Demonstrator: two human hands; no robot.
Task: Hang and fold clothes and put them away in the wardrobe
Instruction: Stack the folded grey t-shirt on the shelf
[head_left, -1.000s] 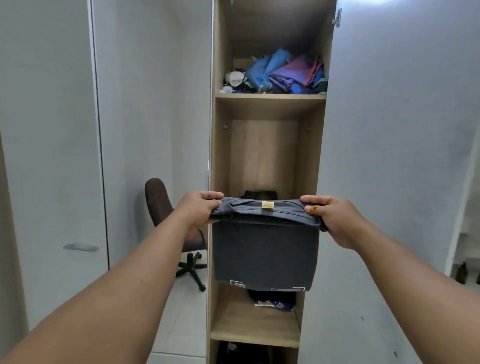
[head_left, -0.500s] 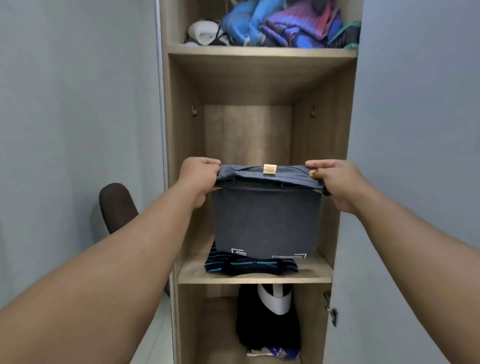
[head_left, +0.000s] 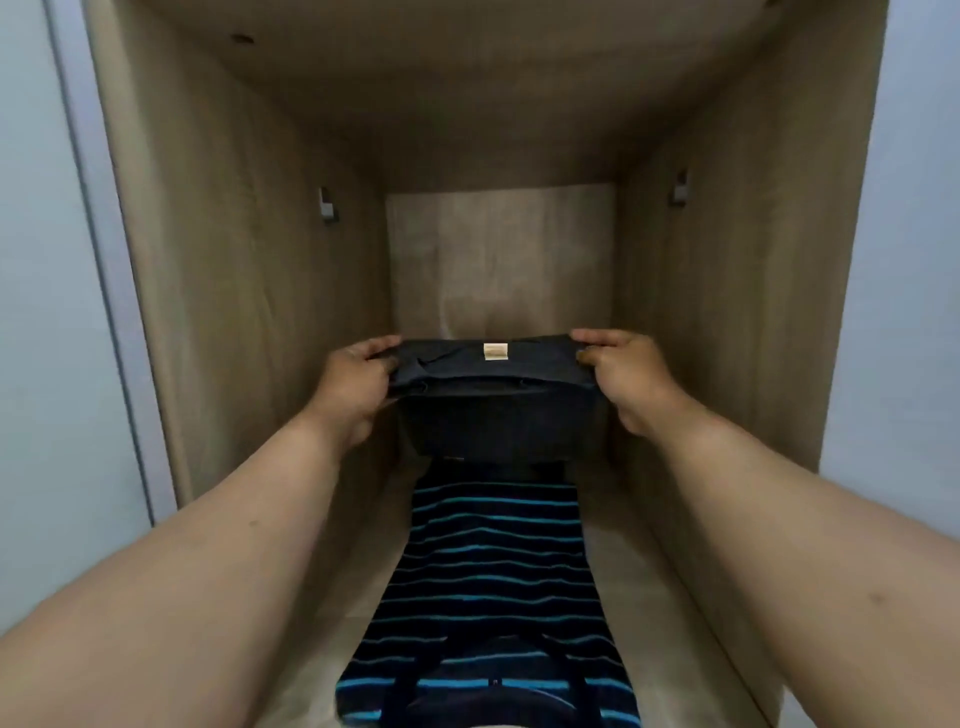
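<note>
Below, striped shirt (head_left: 493, 577) on shelf (head_left: 644, 587)

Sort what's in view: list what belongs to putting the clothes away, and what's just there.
Job: folded dark garment, left hand, right hand, striped shirt, wardrobe shelf.
Just there: wall brackets, wardrobe door.

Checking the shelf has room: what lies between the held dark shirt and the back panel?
In the head view, nothing: behind the folded dark shirt, held by left hand and right hand, the back panel shows bare.
</note>
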